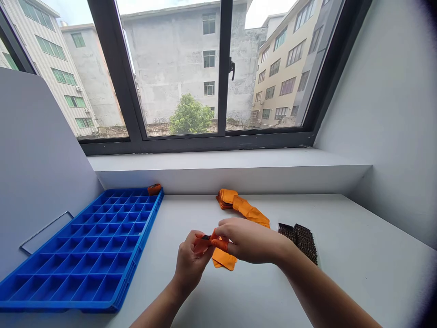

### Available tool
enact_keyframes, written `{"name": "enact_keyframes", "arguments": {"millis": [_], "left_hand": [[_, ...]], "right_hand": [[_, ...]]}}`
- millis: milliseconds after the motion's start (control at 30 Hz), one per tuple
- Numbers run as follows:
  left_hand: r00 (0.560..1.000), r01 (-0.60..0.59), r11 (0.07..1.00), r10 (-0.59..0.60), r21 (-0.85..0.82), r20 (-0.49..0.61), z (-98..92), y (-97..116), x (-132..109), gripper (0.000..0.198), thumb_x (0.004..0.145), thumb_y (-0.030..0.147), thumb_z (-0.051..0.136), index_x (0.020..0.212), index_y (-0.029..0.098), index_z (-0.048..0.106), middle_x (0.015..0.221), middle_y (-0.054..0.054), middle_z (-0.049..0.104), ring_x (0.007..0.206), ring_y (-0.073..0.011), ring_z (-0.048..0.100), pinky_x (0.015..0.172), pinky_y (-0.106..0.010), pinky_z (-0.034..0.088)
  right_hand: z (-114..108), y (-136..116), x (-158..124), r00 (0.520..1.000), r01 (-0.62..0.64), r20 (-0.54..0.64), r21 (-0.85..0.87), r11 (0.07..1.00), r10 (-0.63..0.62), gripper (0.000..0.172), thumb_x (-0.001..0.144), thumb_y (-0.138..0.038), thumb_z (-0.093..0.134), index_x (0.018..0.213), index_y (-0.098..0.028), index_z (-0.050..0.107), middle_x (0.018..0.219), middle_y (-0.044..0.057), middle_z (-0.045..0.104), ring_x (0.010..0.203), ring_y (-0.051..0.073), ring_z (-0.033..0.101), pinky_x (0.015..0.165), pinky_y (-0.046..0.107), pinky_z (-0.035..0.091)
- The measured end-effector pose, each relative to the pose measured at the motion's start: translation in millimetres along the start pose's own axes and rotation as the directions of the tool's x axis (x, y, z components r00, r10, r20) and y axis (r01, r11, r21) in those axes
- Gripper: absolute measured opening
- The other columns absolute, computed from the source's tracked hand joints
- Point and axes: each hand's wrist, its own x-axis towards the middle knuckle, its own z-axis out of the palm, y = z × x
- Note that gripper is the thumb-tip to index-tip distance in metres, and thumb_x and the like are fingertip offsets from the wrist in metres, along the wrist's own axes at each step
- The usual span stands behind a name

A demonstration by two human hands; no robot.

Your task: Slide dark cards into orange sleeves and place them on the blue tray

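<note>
In the head view my left hand (191, 258) and my right hand (248, 241) meet over the white table. Their fingers are pinched on a small orange piece (202, 246), which looks like a thin pouch or cloth. A small dark bit (206, 237) shows at its top edge, between the hands. Orange also covers fingertips of my right hand, perhaps finger covers. Beneath my hands lie flat orange pieces (225, 259). Behind them a fanned row of orange pieces (251, 212) runs back to an orange stack (227, 198). My right forearm partly hides dark brown flat pieces (305, 241), packed in rows.
A blue compartment tray (118, 291) takes up the left side, with an orange and dark roll (154, 189) at its far corner. Beside it stand a white panel (37, 150) and a metal wire handle (46, 230). The windowsill (232, 159) closes off the back.
</note>
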Motion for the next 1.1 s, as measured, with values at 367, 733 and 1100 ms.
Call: {"name": "enact_keyframes", "arguments": {"millis": [367, 733, 1100], "left_hand": [[1.000, -0.018, 1.000, 0.018, 0.021, 0.000, -2.0, -1.2, -0.4, 0.023, 0.099, 0.037, 0.075, 0.099, 0.021, 0.059, 0.089, -0.003, 0.079, 0.072, -0.0153, 0.071, 0.061, -0.024, 0.055], [0.997, -0.069, 0.996, 0.070, 0.064, -0.012, -4.1, 4.6, 1.3, 0.020, 0.100, 0.036, 0.071, 0.094, 0.020, 0.062, 0.078, 0.000, 0.072, 0.068, -0.0142, 0.064, 0.062, -0.023, 0.050], [0.994, -0.104, 0.983, 0.109, 0.151, -0.027, -5.8, 4.5, 1.0, 0.012, 0.094, 0.026, 0.072, 0.087, 0.020, 0.065, 0.066, 0.004, 0.065, 0.057, -0.0106, 0.053, 0.054, -0.020, 0.039]], "right_hand": [[3.6, 4.5, 0.1, 1.000, -0.010, -0.013, 0.007, 1.000, 0.010, 0.036, 0.109, -0.051, 0.051, 0.123, -0.031, 0.078, 0.107, 0.006, 0.071, 0.080, 0.019, 0.065, 0.059, 0.028, 0.038], [-0.9, 5.8, -4.7, 0.992, 0.113, -0.055, 0.012, 0.994, -0.112, 0.031, 0.108, -0.046, 0.055, 0.123, -0.035, 0.079, 0.100, 0.004, 0.070, 0.084, 0.018, 0.063, 0.065, 0.029, 0.040], [-1.3, -7.1, -5.7, 0.997, 0.076, 0.008, 0.029, 0.997, -0.076, 0.035, 0.109, -0.049, 0.052, 0.115, -0.029, 0.081, 0.098, 0.005, 0.068, 0.077, 0.017, 0.061, 0.060, 0.027, 0.036]]}}
